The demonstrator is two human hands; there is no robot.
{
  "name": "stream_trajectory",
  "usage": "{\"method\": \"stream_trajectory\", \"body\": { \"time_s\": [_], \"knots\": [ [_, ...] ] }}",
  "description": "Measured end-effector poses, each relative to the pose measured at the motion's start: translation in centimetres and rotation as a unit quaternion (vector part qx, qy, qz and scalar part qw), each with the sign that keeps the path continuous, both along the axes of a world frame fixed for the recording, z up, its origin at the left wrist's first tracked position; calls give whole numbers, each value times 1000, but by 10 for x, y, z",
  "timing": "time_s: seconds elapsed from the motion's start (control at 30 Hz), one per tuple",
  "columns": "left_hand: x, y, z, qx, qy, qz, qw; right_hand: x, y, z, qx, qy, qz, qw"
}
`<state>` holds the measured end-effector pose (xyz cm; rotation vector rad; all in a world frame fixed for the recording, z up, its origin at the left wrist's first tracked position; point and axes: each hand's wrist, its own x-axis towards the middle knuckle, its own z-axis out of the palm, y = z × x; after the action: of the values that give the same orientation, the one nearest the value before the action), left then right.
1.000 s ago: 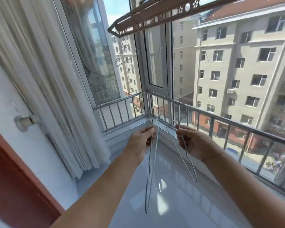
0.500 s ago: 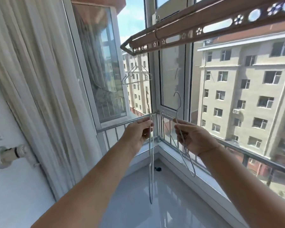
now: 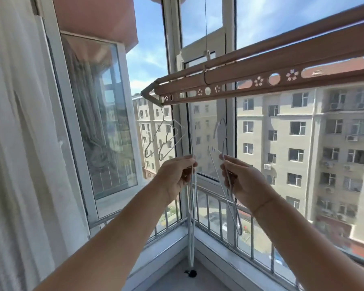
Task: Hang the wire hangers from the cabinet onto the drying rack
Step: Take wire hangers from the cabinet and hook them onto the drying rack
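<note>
Two hung hangers point(image 3: 166, 141) dangle from the left end of the drying rack point(image 3: 240, 76). Just below, the left hand point(image 3: 174, 177), raised, pinches in its fingers a wire hanger point(image 3: 192, 227) hanging edge-on toward the floor point(image 3: 172, 279). The right hand point(image 3: 246, 183) pinches a second hanger point(image 3: 224, 147), hook upward, open air between hook and rack.

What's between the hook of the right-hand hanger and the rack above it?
Nothing in the head view: only open air, with the window behind, separates the hanger's hook from the drying rack.
</note>
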<state>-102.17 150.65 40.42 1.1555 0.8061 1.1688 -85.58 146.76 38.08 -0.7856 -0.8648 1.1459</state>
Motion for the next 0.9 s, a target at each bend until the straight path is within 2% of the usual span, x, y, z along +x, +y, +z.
{"method": "stream_trajectory", "body": {
  "time_s": [0.47,0.9],
  "knots": [
    [40,160,46,66,-3,-26,997,21,145,50,40,-4,-63,997],
    [47,241,76,105,-36,-65,992,32,210,84,45,-27,-103,993]
  ]
}}
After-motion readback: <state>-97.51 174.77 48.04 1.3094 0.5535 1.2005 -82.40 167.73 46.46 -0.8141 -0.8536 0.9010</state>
